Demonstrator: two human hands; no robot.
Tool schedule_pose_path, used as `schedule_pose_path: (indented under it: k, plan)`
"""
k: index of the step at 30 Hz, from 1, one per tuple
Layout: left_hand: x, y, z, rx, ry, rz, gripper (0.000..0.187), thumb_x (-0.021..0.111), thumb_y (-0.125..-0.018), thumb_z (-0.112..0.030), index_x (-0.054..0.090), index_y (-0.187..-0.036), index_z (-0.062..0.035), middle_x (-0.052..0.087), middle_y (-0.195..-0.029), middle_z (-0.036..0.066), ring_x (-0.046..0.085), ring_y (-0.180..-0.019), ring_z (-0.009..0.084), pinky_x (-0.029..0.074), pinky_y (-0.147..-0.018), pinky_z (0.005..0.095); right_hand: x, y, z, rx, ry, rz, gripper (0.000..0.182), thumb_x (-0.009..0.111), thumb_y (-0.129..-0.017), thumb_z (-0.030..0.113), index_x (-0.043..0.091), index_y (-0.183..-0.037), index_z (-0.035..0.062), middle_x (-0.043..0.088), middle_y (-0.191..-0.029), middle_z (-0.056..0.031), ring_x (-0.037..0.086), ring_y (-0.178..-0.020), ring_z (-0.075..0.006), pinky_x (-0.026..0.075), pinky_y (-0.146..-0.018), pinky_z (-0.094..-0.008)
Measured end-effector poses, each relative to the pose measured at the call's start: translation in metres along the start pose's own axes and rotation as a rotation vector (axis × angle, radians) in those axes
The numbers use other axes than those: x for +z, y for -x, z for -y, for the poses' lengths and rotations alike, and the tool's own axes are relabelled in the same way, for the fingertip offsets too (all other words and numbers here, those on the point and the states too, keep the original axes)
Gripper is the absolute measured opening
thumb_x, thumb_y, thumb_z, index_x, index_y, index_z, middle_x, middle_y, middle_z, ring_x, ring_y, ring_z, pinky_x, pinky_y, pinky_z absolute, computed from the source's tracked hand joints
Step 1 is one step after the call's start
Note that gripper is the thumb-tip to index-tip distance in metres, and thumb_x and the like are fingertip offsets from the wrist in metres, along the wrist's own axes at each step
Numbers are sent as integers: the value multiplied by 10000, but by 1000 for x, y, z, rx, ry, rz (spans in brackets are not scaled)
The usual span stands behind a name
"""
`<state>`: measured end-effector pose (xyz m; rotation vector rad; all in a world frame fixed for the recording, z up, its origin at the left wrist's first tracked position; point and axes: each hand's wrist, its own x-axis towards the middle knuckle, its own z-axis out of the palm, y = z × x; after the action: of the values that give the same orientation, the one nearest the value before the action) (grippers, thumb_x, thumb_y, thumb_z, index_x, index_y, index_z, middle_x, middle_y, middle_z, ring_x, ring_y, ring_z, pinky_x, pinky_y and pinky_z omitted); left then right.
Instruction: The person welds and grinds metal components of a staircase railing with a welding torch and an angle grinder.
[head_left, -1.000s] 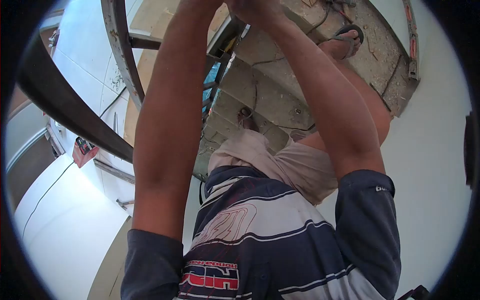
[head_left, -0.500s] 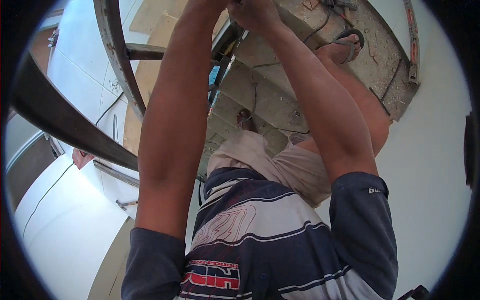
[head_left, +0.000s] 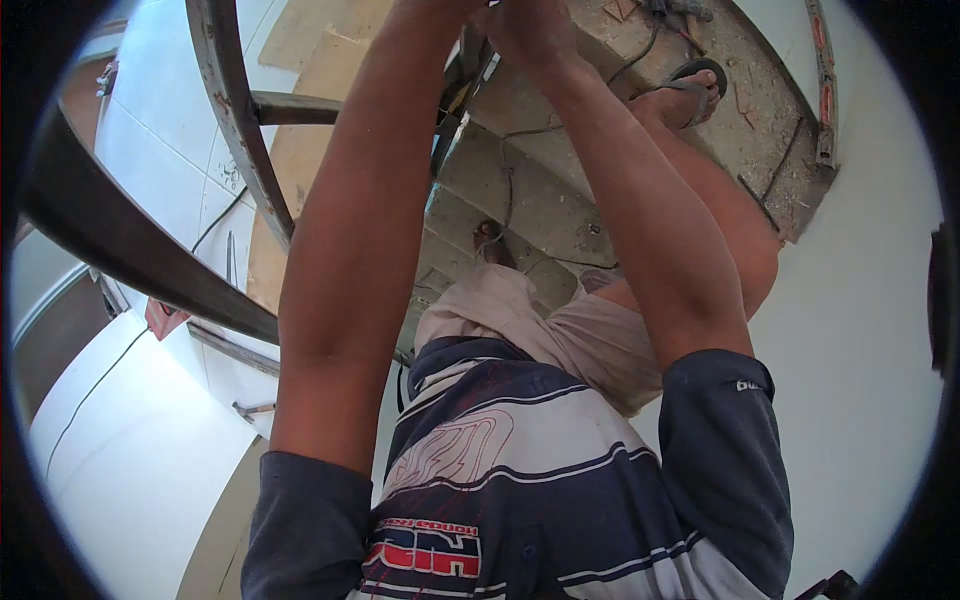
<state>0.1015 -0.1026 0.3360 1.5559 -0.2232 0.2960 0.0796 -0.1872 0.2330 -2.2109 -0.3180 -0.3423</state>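
Observation:
Both my forearms reach up to the top edge of the view, where the hands come close together beside a dark metal railing frame. My left hand [head_left: 440,6] is nearly all cut off by the edge, its fingers out of sight. My right hand [head_left: 528,30] shows its back and wrist, and it looks curled closed. What lies inside it is hidden; a tiny pale spot shows between the two hands. Just below them, a dark metal upright [head_left: 460,85] stands along the edge of the stairs [head_left: 515,185].
Curved metal rails [head_left: 140,240] sweep across the left, with a crossbar [head_left: 295,108]. My sandalled foot [head_left: 695,95] rests on a dusty step with debris. Near it lies a corded power tool [head_left: 680,12]. A cable [head_left: 510,190] trails down the steps. A hammer [head_left: 255,408] lies on the left.
Both hands have shifted slightly to the right and a little farther up out of view. My legs and the things on the steps stay in place.

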Motion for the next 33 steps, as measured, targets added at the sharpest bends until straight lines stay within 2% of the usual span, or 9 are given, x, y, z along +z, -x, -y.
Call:
schedule_pose_path:
  k: [3, 10, 22, 24, 25, 27, 30, 31, 33]
  plan:
    - [10, 2, -2, -88, -135, -117, 451, 900, -795, -450, 691, -753, -52, 617, -653, 12, 598, -572, 135, 472, -535, 319, -8, 6, 14, 60, -35, -42, 224, 736, -948, 193, 571, -963, 42, 609, -808, -115, 630, -708, -275, 494, -639, -427]
    - [2, -6, 6, -31, -118, -66, 476, 915, -772, -479, 683, -712, -68, 577, -601, -3, 563, -527, 112, 452, -504, 308, 22, 5, -14, -32, 47, -145, 197, 720, -949, 206, 593, -969, 56, 608, -781, -142, 631, -714, -331, 493, -633, -453]
    - [-11, -13, 21, 5, 45, -26, 280, 756, -860, -259, 625, -677, -94, 513, -588, -33, 461, -514, 93, 368, -487, 312, 22, -2, -2, -49, -56, -87, 193, 711, -950, 181, 628, -913, 11, 651, -768, -177, 654, -659, -327, 513, -623, -444]
    - [-12, -10, 16, 30, -4, -80, 286, 742, -858, -239, 592, -667, -89, 484, -588, -41, 458, -543, 89, 371, -512, 302, 17, -7, -2, 133, 86, 217, 221, 731, -956, 238, 716, -1026, 28, 723, -869, -152, 680, -742, -282, 540, -700, -411]
    - [-12, -9, 14, 38, -4, -78, 286, 742, -858, -239, 592, -667, -89, 484, -588, -41, 458, -543, 89, 371, -512, 302, 18, -7, -3, 128, 85, 211, 221, 731, -956, 238, 716, -1026, 28, 723, -869, -152, 680, -742, -282, 540, -700, -411]
    - [-11, -5, 15, 30, -40, -124, 275, 724, -859, -203, 566, -668, -83, 479, -600, -45, 457, -561, 89, 364, -527, 298, 28, -4, -9, 112, 186, 192, 400, 730, -914, 441, 751, -1070, 73, 756, -1010, -191, 741, -915, -380, 587, -805, -477]
    - [-39, -11, 61, 104, -143, -142, 270, 749, -893, -256, 631, -745, -63, 615, -682, 5, 579, -613, 129, 463, -576, 316, 28, -2, -9, 68, 109, 205, 329, 708, -904, 382, 731, -1086, 110, 732, -986, -196, 717, -930, -418, 583, -789, -526]
    - [-23, -3, 38, 67, -100, -213, 153, 734, -837, -143, 626, -786, -47, 594, -658, 5, 558, -579, 117, 452, -562, 295, 29, -1, -10, 52, 77, 215, 323, 724, -888, 362, 720, -1107, 124, 727, -986, -179, 717, -922, -414, 581, -788, -527]
    - [-26, 1, 24, 25, -63, -174, 236, 783, -754, -178, 620, -782, -9, 605, -720, 6, 561, -691, 111, 496, -646, 319, 26, 1, -6, 50, 45, 222, 330, 736, -879, 313, 694, -1156, 140, 707, -1036, -156, 713, -929, -412, 579, -799, -523]
